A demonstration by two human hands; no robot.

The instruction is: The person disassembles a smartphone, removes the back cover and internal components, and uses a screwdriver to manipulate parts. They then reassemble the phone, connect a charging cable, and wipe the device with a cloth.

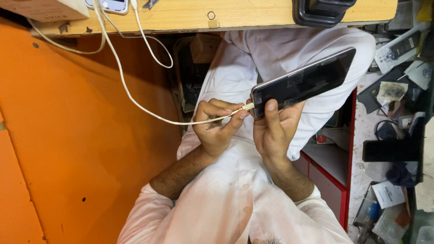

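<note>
— What do we have on the left?
— Our left hand (216, 129) pinches the limp white cable (135, 97) by its stiff plug.
— And right of it?
— Our right hand (273, 129) wraps the dark phone (303, 81): slick, breakable glass, so we grip its edges.

Not much room btwn the left hand (217, 129) and right hand (275, 129), they sit close. White cable (135, 101) cuts across open space on the left, by the orange wall (77, 149). Wooden shelf (253, 16) blocks above. Right side is packed w/ clutter (393, 95) and a red cabinet (327, 176).
</note>
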